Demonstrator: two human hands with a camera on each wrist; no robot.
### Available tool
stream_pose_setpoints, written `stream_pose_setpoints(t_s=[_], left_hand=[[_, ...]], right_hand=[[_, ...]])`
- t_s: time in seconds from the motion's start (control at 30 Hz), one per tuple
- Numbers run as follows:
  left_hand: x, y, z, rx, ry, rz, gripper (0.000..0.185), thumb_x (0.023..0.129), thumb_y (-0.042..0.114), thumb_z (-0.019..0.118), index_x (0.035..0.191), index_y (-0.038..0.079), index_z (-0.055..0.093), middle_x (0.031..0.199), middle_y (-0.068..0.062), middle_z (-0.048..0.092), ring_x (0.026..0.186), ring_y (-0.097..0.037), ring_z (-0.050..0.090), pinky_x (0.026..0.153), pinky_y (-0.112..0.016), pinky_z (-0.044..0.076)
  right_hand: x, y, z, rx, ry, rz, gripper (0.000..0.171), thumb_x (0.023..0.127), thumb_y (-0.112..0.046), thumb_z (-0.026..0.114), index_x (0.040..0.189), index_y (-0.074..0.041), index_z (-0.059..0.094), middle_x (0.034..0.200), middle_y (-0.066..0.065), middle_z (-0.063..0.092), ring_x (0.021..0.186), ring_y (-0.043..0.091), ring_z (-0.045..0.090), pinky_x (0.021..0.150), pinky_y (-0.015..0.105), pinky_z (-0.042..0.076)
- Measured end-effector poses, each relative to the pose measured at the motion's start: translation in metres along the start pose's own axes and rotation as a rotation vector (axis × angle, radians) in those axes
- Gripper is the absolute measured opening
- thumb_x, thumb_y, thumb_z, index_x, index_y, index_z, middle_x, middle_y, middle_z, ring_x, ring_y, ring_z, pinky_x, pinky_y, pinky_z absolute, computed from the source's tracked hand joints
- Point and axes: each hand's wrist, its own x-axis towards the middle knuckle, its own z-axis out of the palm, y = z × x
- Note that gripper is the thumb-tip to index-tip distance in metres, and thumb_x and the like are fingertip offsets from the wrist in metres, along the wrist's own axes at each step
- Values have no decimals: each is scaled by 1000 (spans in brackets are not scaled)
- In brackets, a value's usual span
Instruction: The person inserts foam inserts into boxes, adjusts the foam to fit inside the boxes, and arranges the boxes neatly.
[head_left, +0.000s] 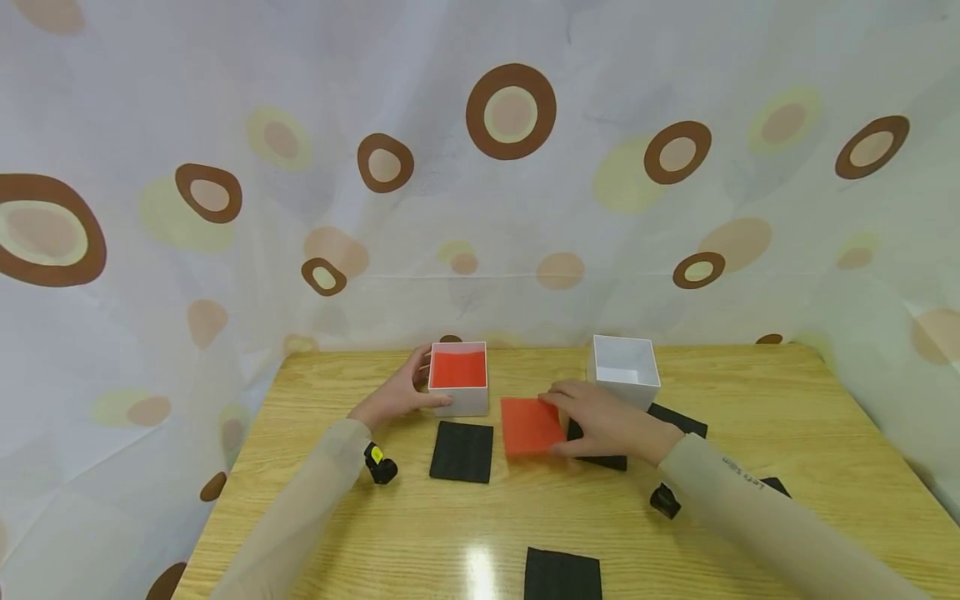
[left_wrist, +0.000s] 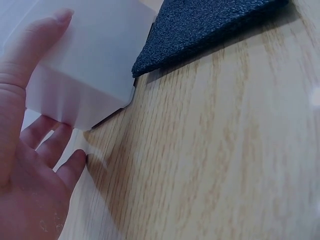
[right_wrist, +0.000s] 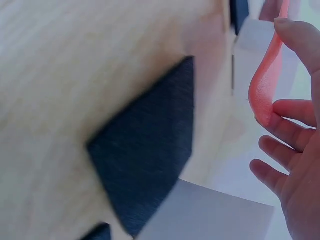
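My left hand [head_left: 396, 395] is wrapped around the left white box [head_left: 459, 379], thumb on the near wall, fingers on the far left side. The left wrist view confirms it: thumb flat on the box wall [left_wrist: 85, 75], other fingers [left_wrist: 55, 145] tucked under the corner. That box sits on the bench [head_left: 420, 533] toward the back, red foam inside it [head_left: 458, 367].

My right hand [head_left: 603, 421] grips the loose red foam sheet [head_left: 530, 425] by its right edge, thumb underneath, fingers on top. In the right wrist view the sheet [right_wrist: 267, 85] is bent and pinched between thumb and fingertips [right_wrist: 292, 117], lifted off the bench at that edge. It lies between the two boxes, just in front of them.

Second white box [head_left: 625, 370] is just behind my right hand, open top, white inside.

Black foam squares on the bench: one [head_left: 462, 452] in front of the left box, just left of the red sheet; one [head_left: 597, 458] partly under my right hand; one [head_left: 678, 419] beside the second box; one [head_left: 562, 574] at the near edge. Wrist cameras are visible on both sleeves.
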Motion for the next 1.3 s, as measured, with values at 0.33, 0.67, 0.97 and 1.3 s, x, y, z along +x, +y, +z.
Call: stream_pose_setpoints(t_s=[0.33,0.67,0.97,1.3], left_hand=[[-1,2,0,26,0,0,103,89,19,85,164,19,15,167,-14,30,152,-39,33,119,-58,34],[-1,2,0,20,11,-2,101,90,13,83,164,20,15,165,-13,32,151,-38,35,118,-57,36],[-1,2,0,15,4,21,101,90,13,84,165,18,15,165,-14,32,152,-39,33,119,-57,35],[1,-3,-1,8,3,14,102,89,14,85,164,21,17,164,-12,34,152,-37,34,120,-57,34]], right_hand=[[16,-3,-27,-33,85,-21,74,91,-43,79,144,3,56,138,18,60,125,36,59,106,51,49],[44,-3,-37,-16,127,-21,72,89,-42,80,141,3,58,137,18,61,126,37,57,109,51,47],[65,-6,-43,-24,146,-15,71,90,-48,79,139,1,62,129,14,64,119,32,60,106,48,49],[92,-11,-41,-21,146,26,71,90,-51,76,140,-3,62,133,11,64,120,30,59,105,46,49]])
